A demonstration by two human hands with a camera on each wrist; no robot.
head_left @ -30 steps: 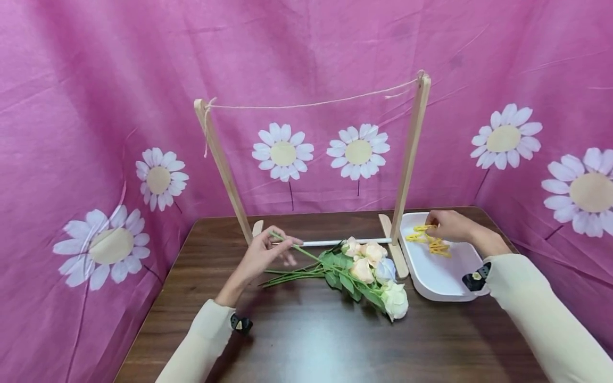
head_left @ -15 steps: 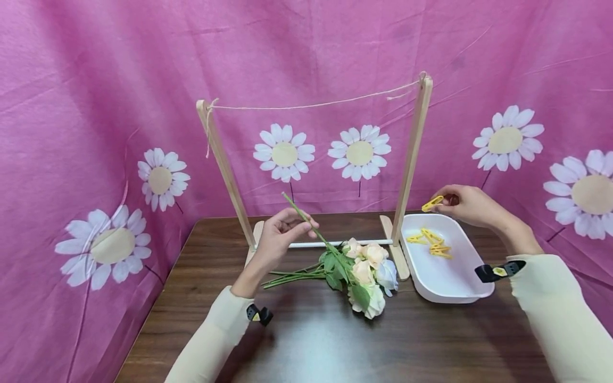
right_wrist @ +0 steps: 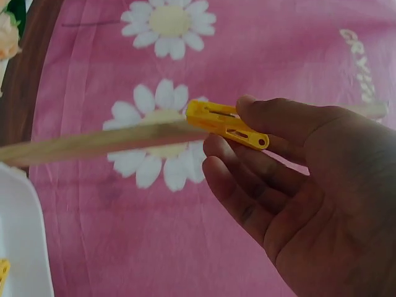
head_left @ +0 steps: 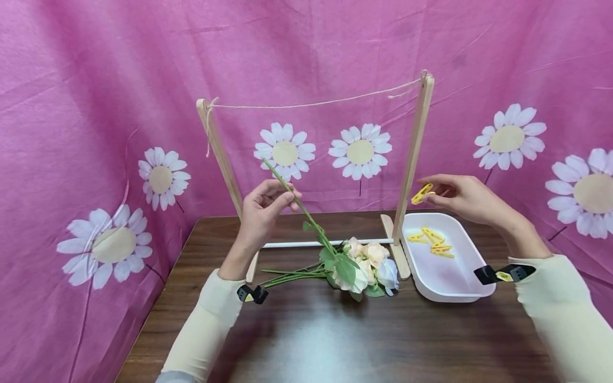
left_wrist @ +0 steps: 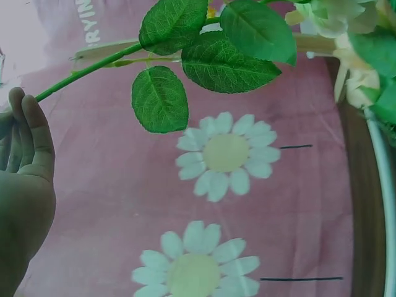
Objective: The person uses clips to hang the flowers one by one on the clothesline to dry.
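Observation:
My left hand (head_left: pixel 264 211) pinches the green stem (head_left: pixel 306 211) of an artificial rose, near its upper end. The stem slants down to the right, and its white bloom (head_left: pixel 353 277) hangs low beside the other roses (head_left: pixel 371 253) lying on the table. Broad green leaves (left_wrist: pixel 232 62) on that stem fill the top of the left wrist view. Between thumb and fingers, my right hand (head_left: pixel 462 197) pinches a yellow clothespin (right_wrist: pixel 226 124), held above the white tray's far edge near the right post.
A wooden frame has a left post (head_left: pixel 222 154), a right post (head_left: pixel 413 159), a sagging string (head_left: pixel 297 106) across the top and a white bar (head_left: pixel 297 244) below. The white tray (head_left: pixel 455 295) holds several yellow clothespins (head_left: pixel 438 247). Pink cloth (head_left: pixel 306 42) stands behind the wooden table (head_left: pixel 287 340).
My left hand has risen with the rose stem, drawing its bloom leftward and up. My right hand has lifted a clothespin out of the tray and shifted slightly left with it.

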